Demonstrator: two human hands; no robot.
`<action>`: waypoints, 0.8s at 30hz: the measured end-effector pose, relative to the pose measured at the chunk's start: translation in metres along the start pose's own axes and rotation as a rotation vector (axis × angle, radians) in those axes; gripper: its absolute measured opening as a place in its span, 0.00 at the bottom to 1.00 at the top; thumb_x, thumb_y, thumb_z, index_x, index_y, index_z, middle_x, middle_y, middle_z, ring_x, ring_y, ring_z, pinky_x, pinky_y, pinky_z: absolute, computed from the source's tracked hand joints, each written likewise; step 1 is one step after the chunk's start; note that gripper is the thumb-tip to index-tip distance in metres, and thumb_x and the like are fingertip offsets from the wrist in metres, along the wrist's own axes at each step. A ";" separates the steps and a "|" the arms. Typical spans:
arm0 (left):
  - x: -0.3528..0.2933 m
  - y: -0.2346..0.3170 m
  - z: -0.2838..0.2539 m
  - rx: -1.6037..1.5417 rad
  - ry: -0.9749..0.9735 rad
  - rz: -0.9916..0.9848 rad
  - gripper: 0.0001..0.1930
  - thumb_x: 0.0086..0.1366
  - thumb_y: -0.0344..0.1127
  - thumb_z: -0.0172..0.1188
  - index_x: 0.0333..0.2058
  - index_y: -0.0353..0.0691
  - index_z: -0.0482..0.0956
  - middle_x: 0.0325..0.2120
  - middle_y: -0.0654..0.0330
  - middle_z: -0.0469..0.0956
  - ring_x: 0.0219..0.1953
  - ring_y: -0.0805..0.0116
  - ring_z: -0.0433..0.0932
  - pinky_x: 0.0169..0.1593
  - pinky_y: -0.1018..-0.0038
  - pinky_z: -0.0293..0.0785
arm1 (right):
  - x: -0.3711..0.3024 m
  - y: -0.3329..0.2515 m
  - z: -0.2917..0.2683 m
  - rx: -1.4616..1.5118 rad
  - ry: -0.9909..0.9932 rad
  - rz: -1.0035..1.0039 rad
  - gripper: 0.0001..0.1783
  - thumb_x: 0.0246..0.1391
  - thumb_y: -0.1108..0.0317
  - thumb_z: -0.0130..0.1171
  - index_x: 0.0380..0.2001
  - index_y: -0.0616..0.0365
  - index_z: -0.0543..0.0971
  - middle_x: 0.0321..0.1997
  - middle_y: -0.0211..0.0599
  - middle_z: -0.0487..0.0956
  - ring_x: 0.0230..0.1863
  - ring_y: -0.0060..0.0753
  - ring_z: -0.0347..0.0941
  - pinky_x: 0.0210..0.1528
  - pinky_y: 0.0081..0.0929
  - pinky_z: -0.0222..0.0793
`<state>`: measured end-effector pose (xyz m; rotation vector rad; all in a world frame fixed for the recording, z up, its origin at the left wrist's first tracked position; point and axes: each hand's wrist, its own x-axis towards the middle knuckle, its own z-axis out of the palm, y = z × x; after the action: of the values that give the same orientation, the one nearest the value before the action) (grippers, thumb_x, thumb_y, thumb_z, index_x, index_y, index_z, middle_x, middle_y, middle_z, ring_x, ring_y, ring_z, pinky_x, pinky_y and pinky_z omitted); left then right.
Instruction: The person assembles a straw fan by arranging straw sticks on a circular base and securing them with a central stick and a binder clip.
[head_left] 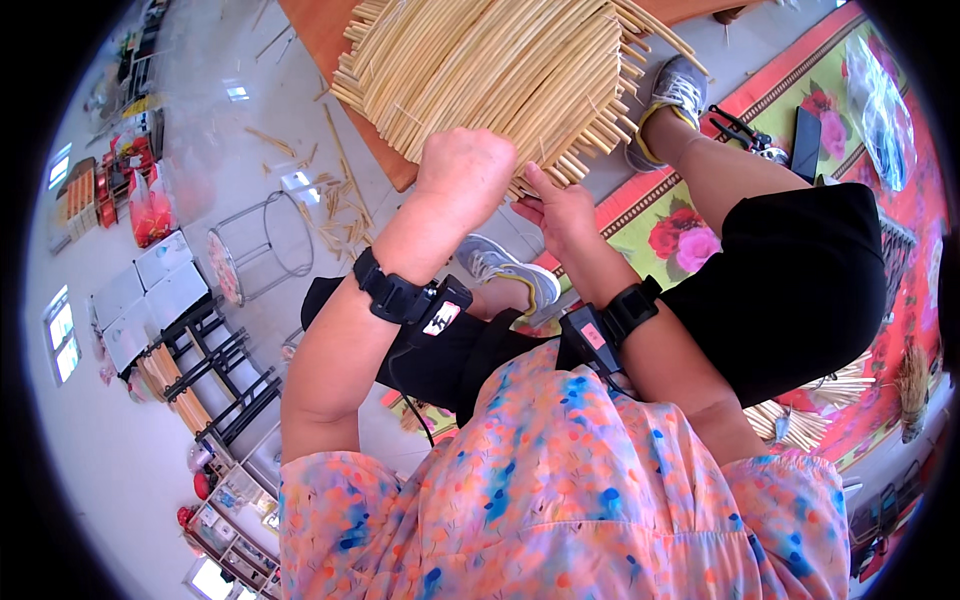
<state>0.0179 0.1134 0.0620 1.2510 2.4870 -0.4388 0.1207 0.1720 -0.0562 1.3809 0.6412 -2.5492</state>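
Note:
A mat of pale straw-coloured stalks, laid side by side and bound across with thin string, lies over the edge of an orange-brown board. My left hand is closed in a fist at the mat's near edge; whatever its fingers hold is hidden beneath the hand. Just to the right, my right hand grips the near corner, its thumb laid against the stalk ends and its fingers partly hidden. The cut ends stick out unevenly along the right side.
Loose stalk pieces litter the floor on the left, beside a round stool lying on its side. A flowered mat spreads to the right, with pliers, a phone and clear plastic there. My shoes flank the board.

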 end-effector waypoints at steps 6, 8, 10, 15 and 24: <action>0.006 0.010 0.009 0.005 -0.011 0.028 0.05 0.50 0.33 0.60 0.23 0.40 0.83 0.22 0.51 0.81 0.29 0.55 0.83 0.31 0.63 0.79 | 0.006 0.004 0.000 0.033 -0.019 -0.026 0.18 0.55 0.64 0.65 0.42 0.68 0.78 0.38 0.42 0.80 0.32 0.33 0.77 0.34 0.30 0.80; 0.010 0.015 0.017 0.003 -0.013 0.023 0.05 0.50 0.33 0.60 0.23 0.41 0.83 0.23 0.51 0.81 0.29 0.54 0.83 0.31 0.63 0.79 | 0.013 0.010 0.000 0.072 -0.076 -0.018 0.18 0.55 0.64 0.64 0.41 0.69 0.78 0.38 0.42 0.80 0.32 0.33 0.77 0.33 0.30 0.80; 0.012 0.022 0.019 -0.002 -0.041 0.001 0.05 0.50 0.33 0.60 0.23 0.41 0.83 0.23 0.51 0.82 0.29 0.54 0.83 0.31 0.63 0.79 | 0.013 0.013 -0.002 0.064 -0.069 -0.029 0.17 0.55 0.65 0.64 0.41 0.69 0.78 0.37 0.42 0.80 0.32 0.33 0.77 0.32 0.29 0.79; 0.011 0.013 0.024 -0.057 -0.016 -0.053 0.05 0.52 0.32 0.60 0.28 0.38 0.80 0.24 0.48 0.81 0.29 0.50 0.82 0.33 0.59 0.78 | 0.005 0.006 0.002 0.034 -0.019 -0.041 0.18 0.55 0.64 0.64 0.42 0.69 0.78 0.37 0.42 0.80 0.34 0.33 0.78 0.34 0.29 0.79; 0.007 0.006 0.026 -0.107 0.073 -0.036 0.04 0.55 0.30 0.56 0.27 0.36 0.75 0.19 0.43 0.77 0.26 0.43 0.79 0.32 0.52 0.75 | 0.001 0.004 0.004 -0.042 -0.016 -0.081 0.20 0.55 0.62 0.64 0.45 0.67 0.77 0.40 0.41 0.80 0.35 0.32 0.78 0.37 0.30 0.79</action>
<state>0.0227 0.1109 0.0355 1.2030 2.5602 -0.2696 0.1186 0.1666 -0.0567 1.3468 0.7592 -2.5898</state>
